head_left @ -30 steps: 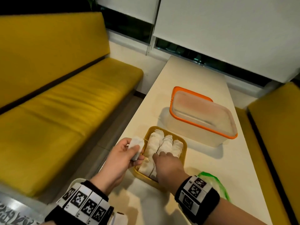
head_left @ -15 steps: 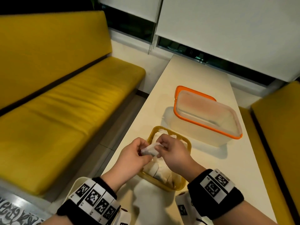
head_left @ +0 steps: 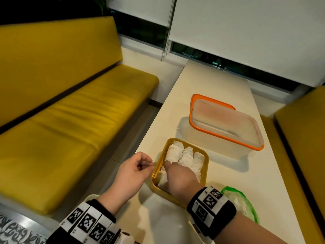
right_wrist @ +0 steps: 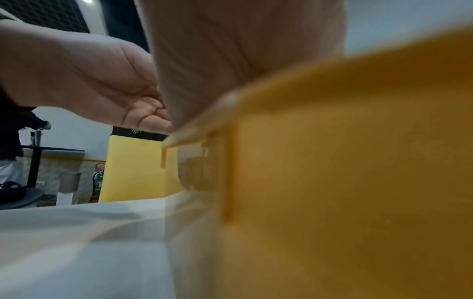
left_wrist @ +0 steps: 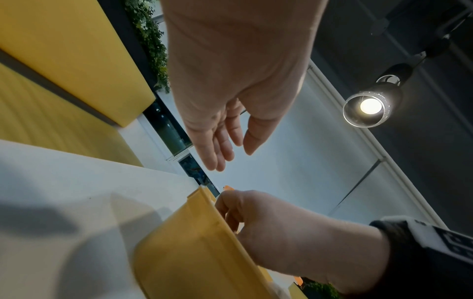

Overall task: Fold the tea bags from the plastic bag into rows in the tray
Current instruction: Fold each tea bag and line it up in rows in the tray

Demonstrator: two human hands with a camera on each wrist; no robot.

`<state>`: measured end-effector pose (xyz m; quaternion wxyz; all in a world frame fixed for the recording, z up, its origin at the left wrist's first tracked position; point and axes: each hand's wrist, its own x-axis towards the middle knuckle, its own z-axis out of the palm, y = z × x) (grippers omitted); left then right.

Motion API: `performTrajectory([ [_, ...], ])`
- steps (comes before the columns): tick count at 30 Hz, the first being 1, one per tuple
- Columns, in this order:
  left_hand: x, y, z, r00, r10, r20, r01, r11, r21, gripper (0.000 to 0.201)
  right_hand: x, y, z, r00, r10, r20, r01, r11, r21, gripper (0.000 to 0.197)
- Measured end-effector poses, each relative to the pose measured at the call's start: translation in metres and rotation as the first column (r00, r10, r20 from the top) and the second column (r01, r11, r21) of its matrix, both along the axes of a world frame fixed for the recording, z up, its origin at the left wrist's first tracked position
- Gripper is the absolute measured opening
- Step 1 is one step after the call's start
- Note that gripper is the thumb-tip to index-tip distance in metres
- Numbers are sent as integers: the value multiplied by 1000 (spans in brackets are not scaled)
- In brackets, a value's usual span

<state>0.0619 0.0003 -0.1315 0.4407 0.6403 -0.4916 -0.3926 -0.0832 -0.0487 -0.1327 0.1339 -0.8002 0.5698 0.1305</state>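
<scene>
Smooth cream table (head_left: 219,95) bears a yellow plastic tray (head_left: 206,162) of crinkled white bags (head_left: 186,155) in rows. Right hand (head_left: 177,178) now reaches into the tray, grip hidden; left hand (head_left: 131,175), loosely curled, has released the bag and hangs beside it.

We can't see the right hand (head_left: 177,178) fingertips – they dip into the yellow tray (head_left: 205,166) behind the knuckles, so whether they pinch a tea bag or just press is unclear. The hand covers the near end of the tea bags (head_left: 186,155); we can't count them. In the right wrist view the tray wall (right_wrist: 358,182) is a close blur filling most of the frame, contents hidden. The plastic bag (head_left: 244,203) is half behind the right wristband – we can't tell what's left inside. Both forearms are cut by the head view's bottom edge.
</scene>
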Motion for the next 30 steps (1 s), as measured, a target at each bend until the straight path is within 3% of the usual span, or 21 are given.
performTrajectory([
  [3,-4,1,0,1000,1,-2,-1,1000,6,11,-5,4,8,999,30,-10,-31,995,-90,51],
  [6,-13,-1,1,999,-29,26,29,999,16,12,-22,18,26,983,0,182,29,987,-156,37],
  [10,-34,-3,10,993,-114,23,114,994,2,13,-70,50,37,874,-51,483,147,976,-162,19],
  [13,-61,-6,17,977,-213,-22,213,977,2,16,-130,67,33,796,-228,561,361,922,-138,17],
  [16,-100,-7,17,946,-323,-34,325,945,36,16,-194,80,18,723,-412,554,546,833,-92,17],
  [19,-140,-5,13,903,-430,3,429,900,78,18,-227,90,-4,716,-506,481,611,788,-81,5],
  [23,-193,-8,1,780,-591,206,585,805,96,27,-227,91,-22,796,-488,359,562,816,-136,32],
  [25,-219,-13,-9,690,-648,323,644,753,136,25,-223,86,-26,842,-474,258,520,842,-148,32],
  [27,-236,-20,-18,584,-671,457,660,720,215,36,-220,80,-30,853,-483,199,510,851,-122,30],
  [30,-244,-28,-27,549,-658,515,625,733,270,48,-221,71,-33,826,-513,234,542,836,-83,26],
])
